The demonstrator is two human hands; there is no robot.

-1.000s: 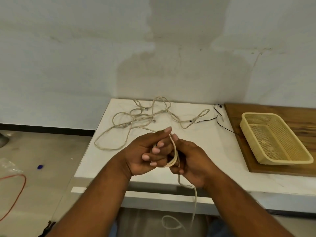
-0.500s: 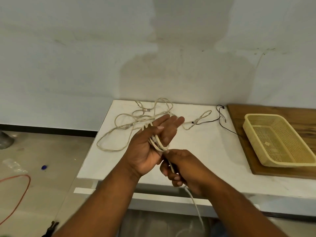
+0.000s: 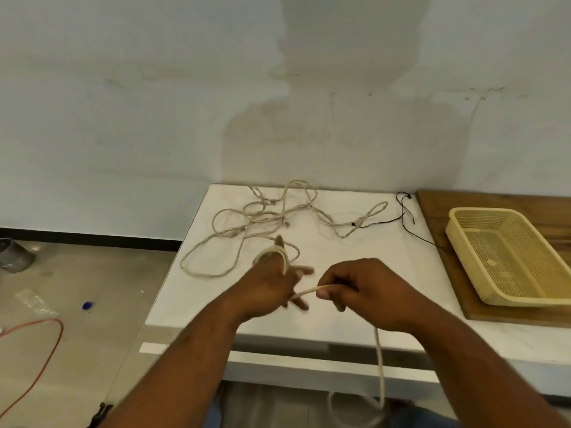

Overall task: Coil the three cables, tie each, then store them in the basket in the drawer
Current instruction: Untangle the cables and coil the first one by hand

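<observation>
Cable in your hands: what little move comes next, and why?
Probably the right hand should swing its pinched cable round the left hand for another loop: a few loops sit there already, and a long tail hangs below the table edge.

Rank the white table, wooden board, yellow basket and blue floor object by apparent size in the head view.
1. white table
2. wooden board, partly cropped by the frame edge
3. yellow basket
4. blue object
</observation>
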